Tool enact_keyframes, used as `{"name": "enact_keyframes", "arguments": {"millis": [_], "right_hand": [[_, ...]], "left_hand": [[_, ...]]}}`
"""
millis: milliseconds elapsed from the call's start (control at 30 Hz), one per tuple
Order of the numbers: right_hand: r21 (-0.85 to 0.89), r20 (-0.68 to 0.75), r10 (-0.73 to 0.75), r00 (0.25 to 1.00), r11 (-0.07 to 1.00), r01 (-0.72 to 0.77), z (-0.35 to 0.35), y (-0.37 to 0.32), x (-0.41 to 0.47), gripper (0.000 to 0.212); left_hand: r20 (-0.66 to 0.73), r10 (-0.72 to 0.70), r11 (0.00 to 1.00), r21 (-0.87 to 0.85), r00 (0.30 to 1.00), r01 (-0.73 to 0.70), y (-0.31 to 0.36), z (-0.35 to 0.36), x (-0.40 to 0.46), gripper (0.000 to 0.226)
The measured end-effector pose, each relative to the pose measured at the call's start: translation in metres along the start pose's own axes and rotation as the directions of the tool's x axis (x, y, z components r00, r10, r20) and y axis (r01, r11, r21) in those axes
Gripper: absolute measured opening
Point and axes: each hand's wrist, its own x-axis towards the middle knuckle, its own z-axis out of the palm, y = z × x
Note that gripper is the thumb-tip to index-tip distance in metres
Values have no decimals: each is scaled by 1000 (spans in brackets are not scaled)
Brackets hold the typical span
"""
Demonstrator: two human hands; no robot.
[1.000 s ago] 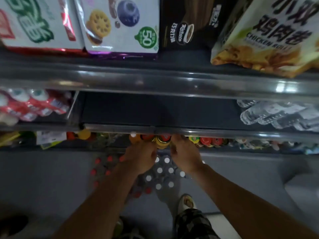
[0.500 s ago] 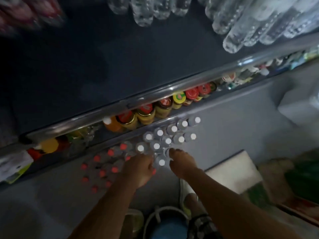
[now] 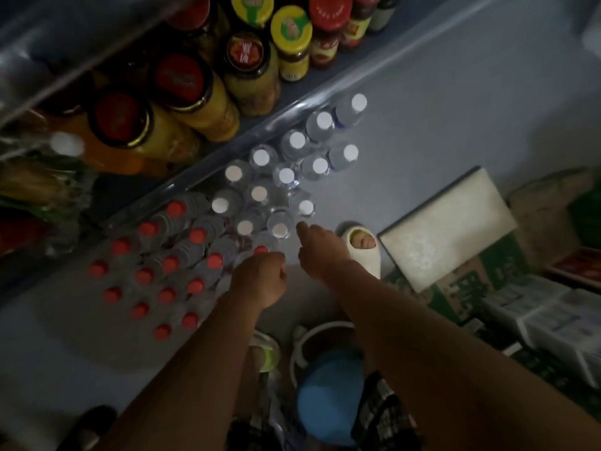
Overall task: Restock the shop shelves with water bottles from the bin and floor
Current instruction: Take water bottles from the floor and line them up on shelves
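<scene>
Both hands are down at the water bottles on the floor. The left hand (image 3: 260, 278) is curled over a red-capped bottle (image 3: 260, 250) — its grasp can't be made out. The right hand (image 3: 320, 249) reaches with fingers extended toward a white-capped bottle (image 3: 279, 230), holding nothing. Jars (image 3: 182, 83) line the shelf beyond, far left.

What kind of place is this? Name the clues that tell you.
Probably a small shop aisle: a low shelf of red- and yellow-lidded glass jars, clear plastic water bottles with white caps massed on the grey floor, and a printed cardboard carton.
</scene>
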Motion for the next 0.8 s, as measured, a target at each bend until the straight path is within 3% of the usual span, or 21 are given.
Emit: {"name": "enact_keyframes", "arguments": {"millis": [133, 333, 533, 800], "right_hand": [[-74, -19, -78, 997, 994, 77, 14, -10, 21, 52], [-401, 1, -261, 965, 884, 239, 16, -20, 62, 68], [-557, 89, -404, 910, 737, 382, 30, -20, 89, 50], [-632, 123, -524, 843, 614, 474, 33, -11, 100, 56]], "left_hand": [[-37, 10, 1000, 7, 999, -10, -17, 6, 11, 11], [-184, -13, 1000, 8, 983, 15, -39, 1, 33, 18], [-299, 79, 995, 85, 951, -56, -49, 8, 56, 20], [-236, 192, 980, 95, 953, -173, -73, 5, 66, 19]]}}
